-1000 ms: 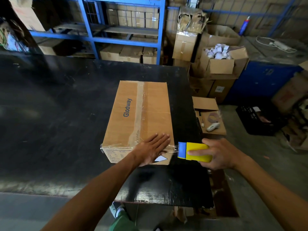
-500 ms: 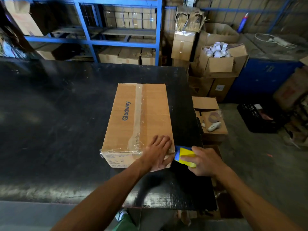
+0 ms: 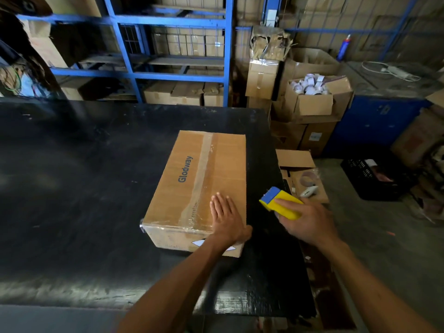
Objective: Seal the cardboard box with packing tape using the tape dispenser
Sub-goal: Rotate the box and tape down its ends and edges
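A closed cardboard box (image 3: pixel 223 164) printed "Glodway" lies on the black table (image 3: pixel 79 188), with clear tape along its centre seam and across its near edge. My left hand (image 3: pixel 227 219) rests flat on the box's near right corner, fingers spread. To the right of the box, my right hand (image 3: pixel 310 222) grips a yellow and blue tape dispenser (image 3: pixel 280 204), held in the air apart from the box, its blue end pointing up and left.
The table's right edge runs just right of the box. Beyond it on the floor sit an open carton (image 3: pixel 300 174) with small items, stacked cartons (image 3: pixel 310 102), one full of white rolls, a black crate (image 3: pixel 374 179) and blue shelving (image 3: pixel 168 75) behind.
My right hand drew the dispenser against the box's near right corner, then lifted it away up and right. My left hand slid up onto the box top.
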`<state>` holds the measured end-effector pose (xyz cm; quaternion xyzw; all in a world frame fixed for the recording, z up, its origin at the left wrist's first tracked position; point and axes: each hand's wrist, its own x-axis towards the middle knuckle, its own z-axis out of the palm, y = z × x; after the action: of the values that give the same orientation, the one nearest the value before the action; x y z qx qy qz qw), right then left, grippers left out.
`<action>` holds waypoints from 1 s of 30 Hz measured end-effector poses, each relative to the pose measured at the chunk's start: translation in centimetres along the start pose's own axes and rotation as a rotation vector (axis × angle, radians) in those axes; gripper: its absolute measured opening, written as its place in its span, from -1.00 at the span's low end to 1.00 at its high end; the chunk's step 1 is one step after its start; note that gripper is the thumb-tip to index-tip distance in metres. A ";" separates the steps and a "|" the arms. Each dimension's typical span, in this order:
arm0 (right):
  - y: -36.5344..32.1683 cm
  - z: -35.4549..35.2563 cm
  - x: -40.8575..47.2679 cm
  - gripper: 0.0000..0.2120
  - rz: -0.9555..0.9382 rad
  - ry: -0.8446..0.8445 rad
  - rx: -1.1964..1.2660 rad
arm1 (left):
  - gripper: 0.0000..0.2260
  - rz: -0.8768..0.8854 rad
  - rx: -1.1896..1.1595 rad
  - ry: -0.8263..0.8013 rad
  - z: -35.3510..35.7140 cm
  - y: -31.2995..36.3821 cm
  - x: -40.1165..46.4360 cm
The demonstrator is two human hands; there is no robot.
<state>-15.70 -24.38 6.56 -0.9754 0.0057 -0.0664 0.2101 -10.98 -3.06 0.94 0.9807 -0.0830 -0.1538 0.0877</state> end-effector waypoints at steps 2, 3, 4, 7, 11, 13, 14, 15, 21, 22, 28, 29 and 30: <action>-0.9 0.3 0.6 -0.52 0.006 0.025 0.146 | 0.03 0.116 0.045 -0.025 -0.8 -3.4 -0.7; -1.4 0.5 1.0 -0.50 0.015 0.040 0.219 | 0.05 0.177 0.043 -0.037 -1.4 -5.4 -1.0; -2.0 0.7 1.5 -0.52 0.021 0.056 0.275 | 0.07 0.232 0.043 -0.042 -2.2 -7.3 -1.1; -4.4 1.3 3.0 -0.60 0.049 0.085 0.392 | 0.13 0.211 0.001 -0.005 -4.0 -10.0 -0.5; -7.9 1.7 4.4 -0.62 0.076 0.034 0.553 | 0.22 -0.007 -0.056 -0.039 -2.9 -9.2 0.4; -8.6 1.7 4.5 -0.60 0.043 0.014 0.549 | 0.15 0.006 0.028 -0.045 -2.2 -9.7 0.8; -8.8 1.6 4.5 -0.60 0.032 0.018 0.542 | 0.14 0.025 0.043 -0.048 -2.4 -10.4 0.9; -8.6 1.5 4.5 -0.60 0.033 0.030 0.534 | 0.14 0.057 0.064 -0.056 -2.8 -11.2 1.1; -7.1 0.3 4.6 -0.60 0.200 0.070 0.605 | -0.12 -0.004 0.249 -0.177 -8.3 -17.8 2.4; -7.1 0.2 4.8 -0.59 0.238 0.075 0.640 | -0.23 -0.091 0.231 -0.155 -8.7 -16.8 2.8; -7.7 0.2 6.6 -0.58 0.384 0.145 0.796 | 0.27 0.038 0.129 -0.228 -5.2 -7.0 2.8; -7.6 0.2 6.6 -0.58 0.392 0.138 0.795 | 0.23 0.040 0.148 -0.200 -4.4 -6.8 2.8; -7.6 0.2 6.6 -0.57 0.399 0.132 0.799 | 0.18 0.052 0.160 -0.161 -4.1 -6.9 3.0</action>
<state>-9.22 -17.66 10.35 -0.7912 0.1812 -0.0838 0.5781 -5.98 3.69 2.53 0.9665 -0.1272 -0.2226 0.0063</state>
